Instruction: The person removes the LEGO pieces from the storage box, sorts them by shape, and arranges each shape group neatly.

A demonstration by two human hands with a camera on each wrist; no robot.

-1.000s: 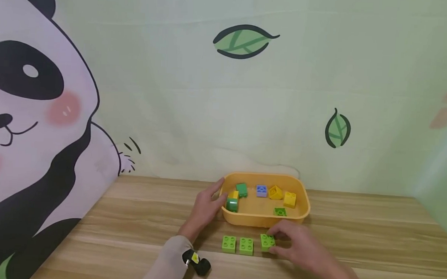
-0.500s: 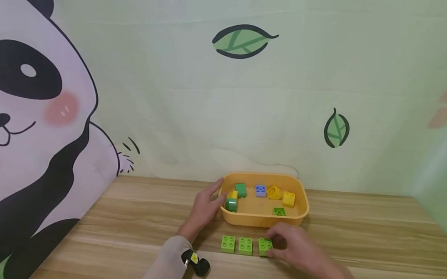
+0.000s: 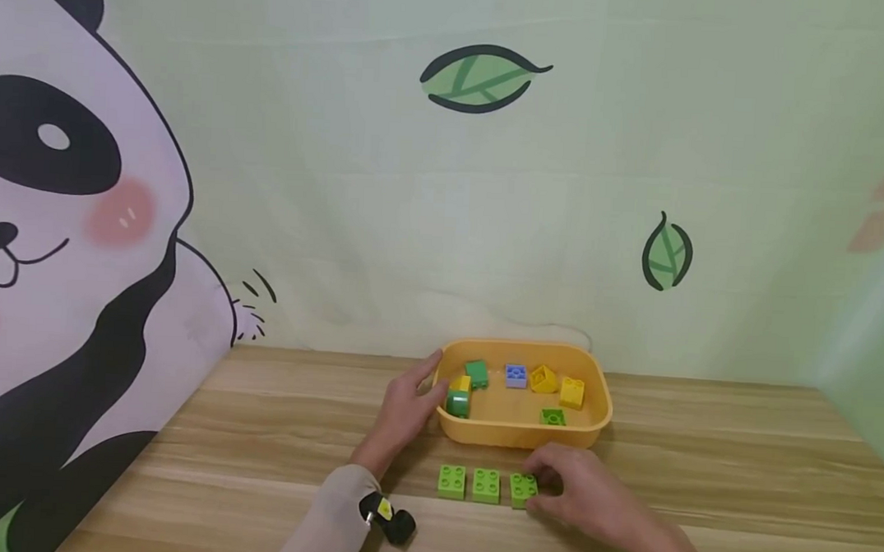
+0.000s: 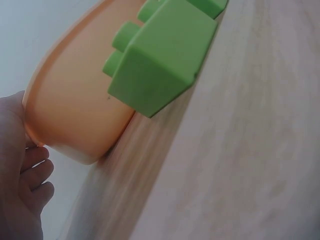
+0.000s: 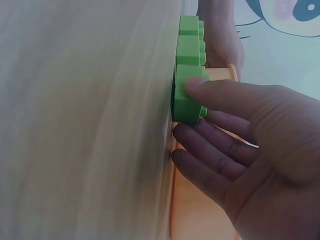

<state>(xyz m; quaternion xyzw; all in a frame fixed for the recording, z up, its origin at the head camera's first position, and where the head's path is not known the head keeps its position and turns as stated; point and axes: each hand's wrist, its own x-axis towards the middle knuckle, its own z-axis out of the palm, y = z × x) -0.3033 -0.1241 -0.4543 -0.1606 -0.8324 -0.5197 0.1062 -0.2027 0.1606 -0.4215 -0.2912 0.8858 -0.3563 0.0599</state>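
Three light green toy building bricks stand studs up in a row on the wooden table. My right hand (image 3: 588, 492) pinches the rightmost green brick (image 3: 519, 489) between thumb and fingers; the right wrist view shows the thumb (image 5: 220, 95) on its near side. To its left are the middle green brick (image 3: 486, 486) and the left green brick (image 3: 451, 482), with small gaps between them. My left hand (image 3: 402, 410) holds the left end of a yellow-orange plastic bin (image 3: 502, 434), thumb over the rim. In the left wrist view its other fingers (image 4: 37, 172) are curled beside the bin.
Inside the bin lie a dark green brick (image 3: 476, 374), a rounded green piece (image 3: 458, 403), a purple-blue brick (image 3: 516, 376), several yellow pieces (image 3: 573, 393) and a light green brick (image 3: 553, 417). A panda-printed cloth (image 3: 342, 181) hangs behind the table (image 3: 737, 470).
The right hand has brought the rightmost green brick slightly left and toward me, straightening it into line with the other two. The left hand stays at the bin.
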